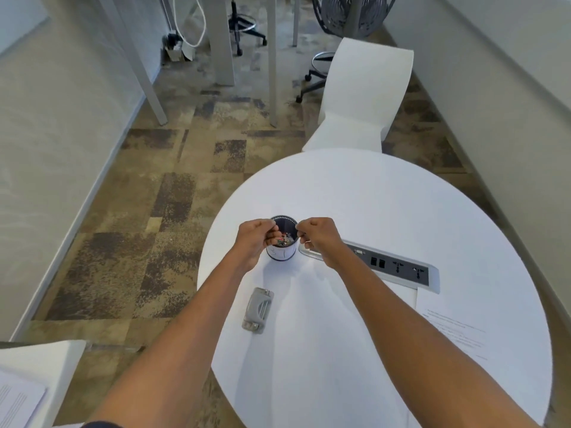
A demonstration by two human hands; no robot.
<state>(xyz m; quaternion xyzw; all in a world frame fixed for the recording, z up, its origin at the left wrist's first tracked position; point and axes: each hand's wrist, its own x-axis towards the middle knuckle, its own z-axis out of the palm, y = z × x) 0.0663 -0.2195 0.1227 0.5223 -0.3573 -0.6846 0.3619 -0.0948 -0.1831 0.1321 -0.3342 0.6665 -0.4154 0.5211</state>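
A small dark-rimmed cup (281, 253) with a white wall stands on the round white table (386, 211), with several small items inside it. My left hand (255, 239) is at the cup's left rim, its fingers curled over the edge. My right hand (318, 237) hovers just right of the cup with its fingers curled, pinching a small pale item (304, 241) too small to identify. Both hands partly hide the cup's sides.
A grey stapler-like tool (258, 310) lies on the table near my left forearm. A grey socket panel (398, 267) is set into the tabletop, and a printed sheet (457, 329) lies at right. A white chair (361, 97) stands behind the table. Papers (18, 400) lie at lower left.
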